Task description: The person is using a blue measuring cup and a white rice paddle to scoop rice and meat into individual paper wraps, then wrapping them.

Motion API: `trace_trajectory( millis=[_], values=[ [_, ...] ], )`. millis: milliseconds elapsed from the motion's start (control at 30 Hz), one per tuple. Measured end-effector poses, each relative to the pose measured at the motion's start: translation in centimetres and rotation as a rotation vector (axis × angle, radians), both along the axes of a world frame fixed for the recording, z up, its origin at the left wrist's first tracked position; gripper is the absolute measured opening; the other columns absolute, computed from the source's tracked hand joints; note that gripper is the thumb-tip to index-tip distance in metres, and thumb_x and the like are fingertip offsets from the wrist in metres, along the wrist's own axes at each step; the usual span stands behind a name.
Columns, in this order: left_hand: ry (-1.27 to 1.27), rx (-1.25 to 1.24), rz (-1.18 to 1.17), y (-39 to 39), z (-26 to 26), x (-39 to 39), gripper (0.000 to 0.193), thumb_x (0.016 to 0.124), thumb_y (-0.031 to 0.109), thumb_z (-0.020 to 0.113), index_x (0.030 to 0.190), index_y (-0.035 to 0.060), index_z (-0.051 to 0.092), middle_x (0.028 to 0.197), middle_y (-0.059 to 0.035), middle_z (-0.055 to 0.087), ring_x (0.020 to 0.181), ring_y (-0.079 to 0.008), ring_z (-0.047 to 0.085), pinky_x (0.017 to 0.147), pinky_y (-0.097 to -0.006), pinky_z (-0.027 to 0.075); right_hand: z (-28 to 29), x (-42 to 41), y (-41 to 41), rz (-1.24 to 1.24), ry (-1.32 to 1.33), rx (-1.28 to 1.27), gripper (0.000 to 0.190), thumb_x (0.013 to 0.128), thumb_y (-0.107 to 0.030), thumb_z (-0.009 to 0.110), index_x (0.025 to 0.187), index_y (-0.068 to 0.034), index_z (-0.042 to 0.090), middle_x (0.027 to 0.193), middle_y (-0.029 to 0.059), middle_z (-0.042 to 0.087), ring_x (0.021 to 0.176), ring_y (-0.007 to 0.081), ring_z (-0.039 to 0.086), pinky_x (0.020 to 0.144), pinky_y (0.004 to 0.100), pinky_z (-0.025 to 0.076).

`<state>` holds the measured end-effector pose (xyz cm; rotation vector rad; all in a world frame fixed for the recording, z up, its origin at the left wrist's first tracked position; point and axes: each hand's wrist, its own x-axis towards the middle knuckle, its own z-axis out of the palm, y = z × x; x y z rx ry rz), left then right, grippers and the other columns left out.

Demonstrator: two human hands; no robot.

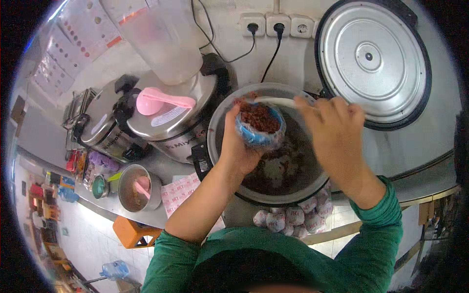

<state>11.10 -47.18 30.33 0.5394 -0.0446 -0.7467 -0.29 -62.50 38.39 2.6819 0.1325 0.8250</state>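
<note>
My left hand (238, 150) grips a blue cup (256, 136) lined with clear plastic and heaped with dark reddish-brown rice-like food (259, 118). Below it stands a large round cooker pot (223, 183), with more of the dark food (285, 172) spread over its bottom. Blurred by motion, my right hand (329, 128) is closed on the handle of a pale spoon or paddle (274, 101), whose far end lies at the top of the heaped food. Some food clings at the cup's upper left edge.
The cooker's round metal lid (373, 88) stands raised at the upper right. Left are two steel pressure cookers (172, 128), a pink scoop (150, 102), a metal pot (152, 186) and printed paper (179, 194). Several wrapped balls (293, 216) lie at the near edge; plugged cords (269, 66) hang behind.
</note>
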Motion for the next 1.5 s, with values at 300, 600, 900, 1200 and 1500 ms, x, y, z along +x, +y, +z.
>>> trace_trajectory(
  millis=[300, 600, 900, 1200, 1500],
  values=[
    [-0.014, 0.030, -0.071, 0.0, -1.8, -0.5, 0.049, 0.091, 0.051, 0.039, 0.119, 0.0154, 0.057, 0.118, -0.0074, 0.062, 0.108, -0.0267, 0.059, 0.091, -0.0432, 0.047, -1.7, 0.6, -2.5, 0.332, 0.473, 0.936, 0.028, 0.089, -0.013, 0.058, 0.116, -0.013, 0.066, 0.100, 0.0182, 0.065, 0.076, 0.0345, 0.061, 0.070, 0.0358, 0.048],
    [0.018, -0.009, -0.218, 3.1, -1.1, -0.2, 0.053, 0.093, 0.051, 0.040, 0.118, 0.0073, 0.057, 0.114, -0.0102, 0.063, 0.105, -0.0264, 0.060, 0.097, -0.0439, 0.044, 0.2, 2.6, -6.6, -0.025, 0.378, 0.647, 0.025, 0.087, -0.013, 0.059, 0.112, -0.009, 0.064, 0.102, 0.0173, 0.066, 0.091, 0.0358, 0.064, 0.076, 0.0421, 0.049],
    [-0.122, 0.412, -0.252, 7.3, 1.5, 4.7, 0.053, 0.089, 0.053, 0.044, 0.116, 0.0098, 0.059, 0.110, -0.0086, 0.065, 0.100, -0.0241, 0.062, 0.088, -0.0451, 0.050, -14.2, 15.0, -1.7, -0.358, 0.849, 0.191, 0.021, 0.084, -0.013, 0.059, 0.102, -0.006, 0.068, 0.103, 0.0171, 0.067, 0.096, 0.0334, 0.065, 0.083, 0.0420, 0.052],
    [-0.056, 0.261, -0.091, 9.3, 1.7, 3.5, 0.043, 0.095, 0.049, 0.042, 0.118, 0.0159, 0.056, 0.116, -0.0057, 0.062, 0.105, -0.0222, 0.061, 0.088, -0.0431, 0.051, -29.7, 16.2, 2.4, 0.520, 1.282, -0.435, 0.027, 0.080, -0.019, 0.062, 0.107, -0.014, 0.067, 0.116, 0.0102, 0.064, 0.109, 0.0359, 0.059, 0.094, 0.0582, 0.041],
    [-0.048, 0.245, -0.015, 8.0, 1.6, 3.6, 0.037, 0.096, 0.044, 0.043, 0.119, 0.0175, 0.054, 0.117, -0.0038, 0.061, 0.109, -0.0204, 0.058, 0.096, -0.0422, 0.044, -11.8, 11.5, -2.8, 0.394, 1.557, 0.239, 0.030, 0.087, -0.020, 0.057, 0.111, -0.005, 0.067, 0.105, 0.0158, 0.067, 0.091, 0.0305, 0.063, 0.087, 0.0431, 0.044]
  ],
)
